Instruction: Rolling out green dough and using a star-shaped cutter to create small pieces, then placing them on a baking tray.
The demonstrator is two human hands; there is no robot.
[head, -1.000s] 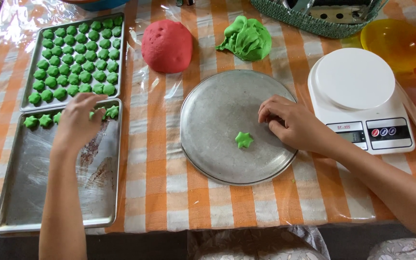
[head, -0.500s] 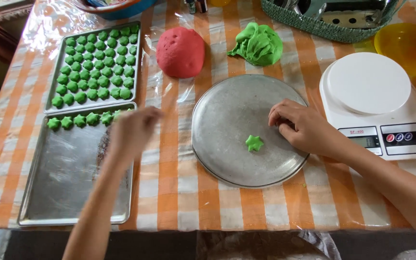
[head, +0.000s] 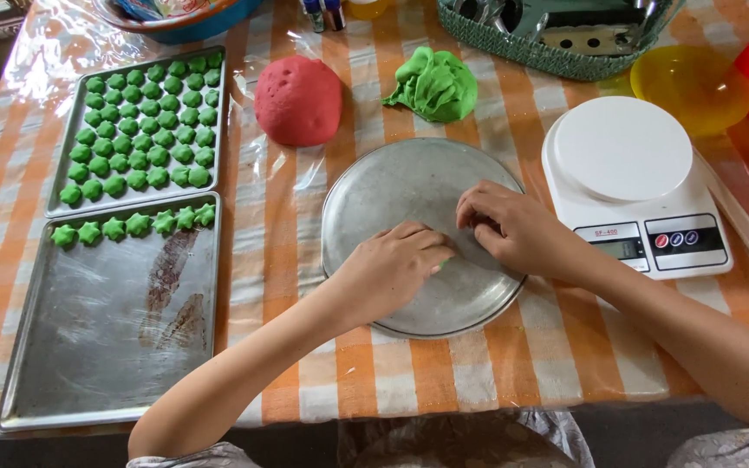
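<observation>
We count two metal trays: upper tray (head: pixel 58 204) full of green dough balls, lower tray (head: pixel 19 381) with seven green stars (head: pixel 136 225). Left hand (head: pixel 387 273) and right hand (head: pixel 509 230) meet over one round plate (head: pixel 392 186); fingers curled, grip unclear, green piece hidden beneath

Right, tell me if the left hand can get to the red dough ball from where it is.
Probably yes: the left hand rests on the round metal plate, and nothing stands between it and the red dough ball.

Round metal plate (head: pixel 409 186), flat on checked cloth, green dough piece (head: pixel 446 261) mostly hidden
</observation>
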